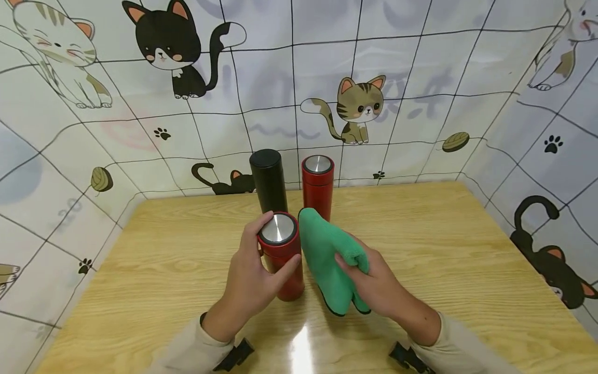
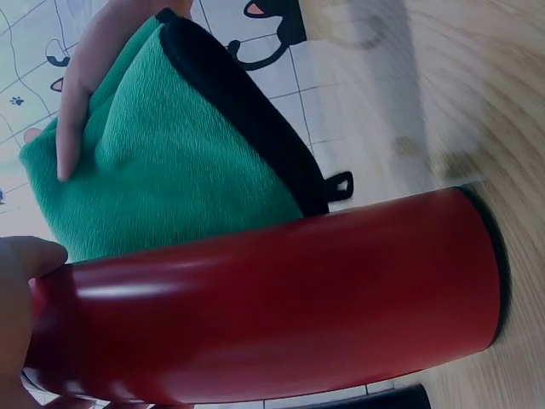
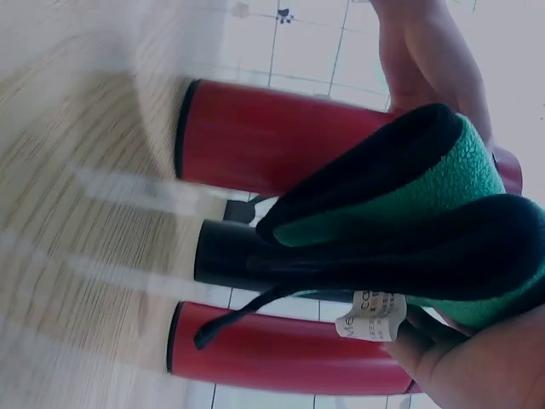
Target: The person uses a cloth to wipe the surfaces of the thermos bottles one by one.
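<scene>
My left hand (image 1: 252, 275) grips the upper part of a red thermos flask (image 1: 288, 278) with a silver-topped lid, which stands upright on the table. In my right hand (image 1: 380, 283) is a folded green cloth (image 1: 322, 254) with black edging, pinched between thumb and fingers. The cloth lies against the right side of the flask, as the left wrist view shows with the green cloth (image 2: 196, 170) along the red flask (image 2: 281, 307). A white label (image 3: 373, 315) and a black loop hang from the cloth in the right wrist view.
Behind the held flask stand a black thermos flask (image 1: 270, 182) and a second red thermos flask (image 1: 318, 187), both upright. The wooden table (image 1: 177, 249) meets a wall covering (image 1: 271, 88) printed with cats and grid lines at the back and sides.
</scene>
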### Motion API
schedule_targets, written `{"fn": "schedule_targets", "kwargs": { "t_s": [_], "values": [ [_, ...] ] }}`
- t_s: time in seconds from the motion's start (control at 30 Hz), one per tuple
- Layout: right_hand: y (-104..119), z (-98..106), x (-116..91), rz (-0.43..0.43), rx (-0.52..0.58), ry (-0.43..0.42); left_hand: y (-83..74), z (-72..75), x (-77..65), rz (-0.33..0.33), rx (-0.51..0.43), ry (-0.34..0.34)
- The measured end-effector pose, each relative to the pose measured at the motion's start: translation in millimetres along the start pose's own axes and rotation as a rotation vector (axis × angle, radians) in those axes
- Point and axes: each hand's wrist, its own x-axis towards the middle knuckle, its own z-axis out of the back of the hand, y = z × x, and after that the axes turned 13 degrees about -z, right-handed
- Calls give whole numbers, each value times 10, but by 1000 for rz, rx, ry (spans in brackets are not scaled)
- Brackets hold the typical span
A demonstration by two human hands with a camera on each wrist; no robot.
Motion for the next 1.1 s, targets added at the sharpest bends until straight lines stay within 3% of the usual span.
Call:
{"fn": "schedule_targets", "kwargs": {
  "t_s": [0.17,0.53,1.1],
  "values": [
    [-6,-88,30,43,34,27,-29,-66,0,-60,32,-23],
    [-39,-160,40,133,-43,23,-4,-65,3,-83,47,-11],
    [-38,-153,-6,147,-66,13,40,-88,16,-120,70,-16]
  ]
}}
